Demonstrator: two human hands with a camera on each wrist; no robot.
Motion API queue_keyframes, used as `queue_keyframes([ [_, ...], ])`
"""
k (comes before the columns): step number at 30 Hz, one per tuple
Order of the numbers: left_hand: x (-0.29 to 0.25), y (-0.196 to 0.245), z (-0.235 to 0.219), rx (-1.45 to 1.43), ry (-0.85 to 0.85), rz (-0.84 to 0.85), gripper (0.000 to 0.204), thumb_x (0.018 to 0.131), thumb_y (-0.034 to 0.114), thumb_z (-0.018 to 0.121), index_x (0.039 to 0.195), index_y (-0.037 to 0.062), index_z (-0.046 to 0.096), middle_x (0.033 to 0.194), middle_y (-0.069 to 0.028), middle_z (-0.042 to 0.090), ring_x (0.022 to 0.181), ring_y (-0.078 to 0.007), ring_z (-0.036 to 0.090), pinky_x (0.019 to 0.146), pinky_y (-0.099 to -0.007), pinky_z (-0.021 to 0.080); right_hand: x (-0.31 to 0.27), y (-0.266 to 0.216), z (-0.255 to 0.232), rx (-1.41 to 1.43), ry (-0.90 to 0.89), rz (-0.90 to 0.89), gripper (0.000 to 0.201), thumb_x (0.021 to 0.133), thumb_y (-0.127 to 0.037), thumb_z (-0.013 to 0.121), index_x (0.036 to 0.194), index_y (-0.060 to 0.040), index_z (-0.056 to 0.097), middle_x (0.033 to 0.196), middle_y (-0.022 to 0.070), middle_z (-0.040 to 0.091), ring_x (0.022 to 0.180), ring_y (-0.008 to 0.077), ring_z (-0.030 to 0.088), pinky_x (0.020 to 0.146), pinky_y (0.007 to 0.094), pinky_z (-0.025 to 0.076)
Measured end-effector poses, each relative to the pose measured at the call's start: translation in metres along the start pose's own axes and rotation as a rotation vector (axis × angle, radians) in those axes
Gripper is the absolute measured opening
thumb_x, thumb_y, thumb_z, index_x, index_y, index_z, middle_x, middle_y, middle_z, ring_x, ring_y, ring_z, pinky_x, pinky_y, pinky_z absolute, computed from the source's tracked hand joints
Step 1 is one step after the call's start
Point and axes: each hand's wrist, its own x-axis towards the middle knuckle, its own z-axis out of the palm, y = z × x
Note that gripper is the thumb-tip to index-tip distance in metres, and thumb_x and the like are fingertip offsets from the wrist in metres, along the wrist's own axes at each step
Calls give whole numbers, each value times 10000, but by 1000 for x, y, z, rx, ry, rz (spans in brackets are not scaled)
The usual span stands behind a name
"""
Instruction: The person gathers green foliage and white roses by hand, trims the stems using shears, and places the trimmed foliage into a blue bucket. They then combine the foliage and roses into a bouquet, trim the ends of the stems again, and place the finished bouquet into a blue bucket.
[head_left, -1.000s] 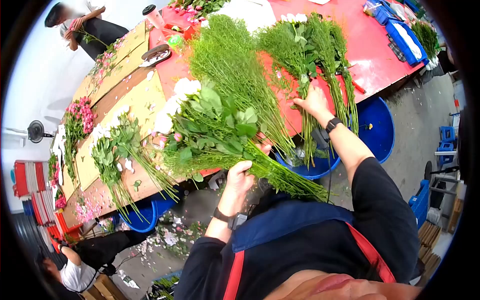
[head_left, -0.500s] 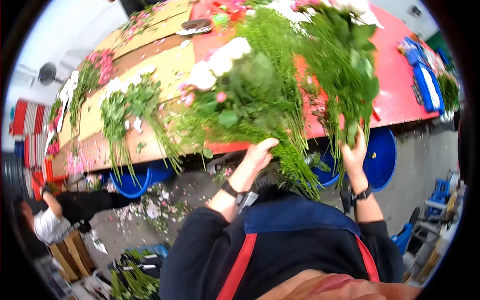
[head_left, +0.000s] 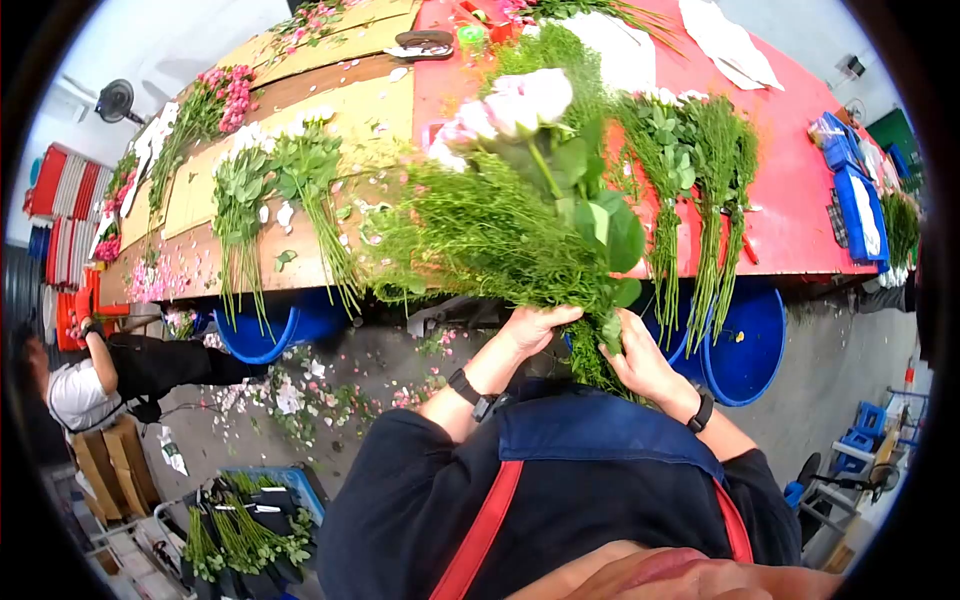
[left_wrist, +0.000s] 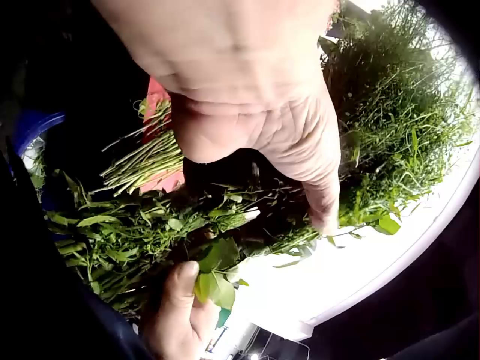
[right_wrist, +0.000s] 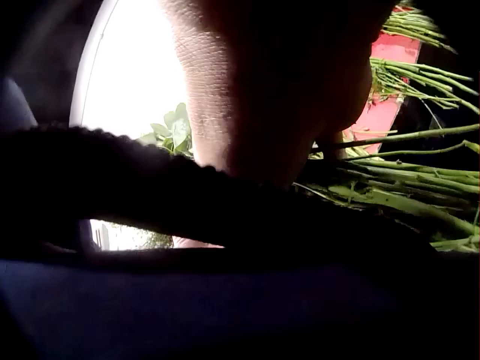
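A bunch of feathery green filler (head_left: 500,215) with pale pink-white roses (head_left: 525,100) and broad rose leaves (head_left: 620,235) is held upright in front of the body. My left hand (head_left: 537,328) grips its stems from the left; in the left wrist view that hand (left_wrist: 247,82) arches over the greenery, thumb along the stems. My right hand (head_left: 642,360) holds the leafy rose stems against the bunch's right side, thumb uppermost. Leaves (left_wrist: 217,277) show by the right thumb in the left wrist view. Cut stems (right_wrist: 397,191) run past the right hand, which is mostly in shadow.
Several bundles of white roses and greenery (head_left: 710,170) lie on the red table (head_left: 790,200). More white roses (head_left: 250,160) lie on cardboard at left. Blue buckets (head_left: 745,350) stand below the table edge. Petals litter the floor. Another person (head_left: 85,380) is at far left.
My right hand reached to the bundles on the right, lifted roses with leafy stems, and brought them left to the bunch. The left hand kept its grip, and the bunch is now more upright.
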Motion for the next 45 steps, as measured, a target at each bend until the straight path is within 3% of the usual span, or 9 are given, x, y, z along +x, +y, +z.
queue_keyframes([
  [9,4,-38,39,-93,300,51,429,863,147,608,1261,22,504,1195,-102,580,1073,-242,573,964,-405,459,-11,23,-54,6,-304,-179,679,797,-281,693,1294,83,407,1280,260,470,1176,392,463,1004,414,401],
  [11,6,-40,63,60,429,156,446,817,317,637,1155,35,562,1060,-99,631,955,-244,614,875,-408,503,-19,72,-78,41,-164,-399,569,816,-349,683,1169,73,537,1191,247,543,1083,381,529,933,415,444],
  [15,-7,-44,64,72,726,294,409,855,328,560,1135,29,559,1041,-113,628,939,-276,612,864,-438,508,-38,220,-191,-67,36,227,398,771,-232,723,1074,0,614,921,152,643,862,250,621,757,356,495],
  [17,-26,-42,78,50,827,344,416,868,383,534,1101,40,569,989,-113,631,867,-274,611,784,-446,521,-46,330,-240,-364,102,462,440,715,-268,756,1033,15,645,851,189,671,823,335,655,765,395,513],
  [19,-48,-42,86,60,1020,425,435,879,423,505,1099,53,570,965,-113,632,844,-267,606,749,-446,521,-46,397,-279,-510,-114,709,672,651,-347,795,1147,52,579,1109,247,618,1061,363,591,894,412,478],
  [22,-95,-47,89,88,1247,530,441,872,446,518,1105,76,569,966,-99,630,870,-253,597,769,-450,521,-40,448,-279,-693,107,390,965,576,-439,816,1315,50,435,1397,253,399,1319,335,376,1037,477,363],
  [25,-137,-60,100,126,1451,555,493,887,460,493,1204,87,546,1160,-84,588,1037,-258,559,915,-461,463,-5,454,-281,-763,-131,374,1164,550,-460,818,1433,25,233,1508,215,216,1419,336,163,1117,518,225],
  [37,-212,-145,107,72,1597,547,533,902,412,461,1303,62,444,1276,-101,504,1123,-265,511,964,-459,415,-48,431,-277,-588,-117,619,1199,529,-540,784,1463,-48,217,1122,245,608,1107,375,570,954,507,411],
  [45,-186,-187,93,129,1477,451,452,847,420,519,1144,80,543,1157,-64,572,993,-233,546,873,-388,427,-212,468,-214,-200,27,679,352,719,-204,583,1035,-50,603,858,210,659,866,321,659,749,405,503],
])
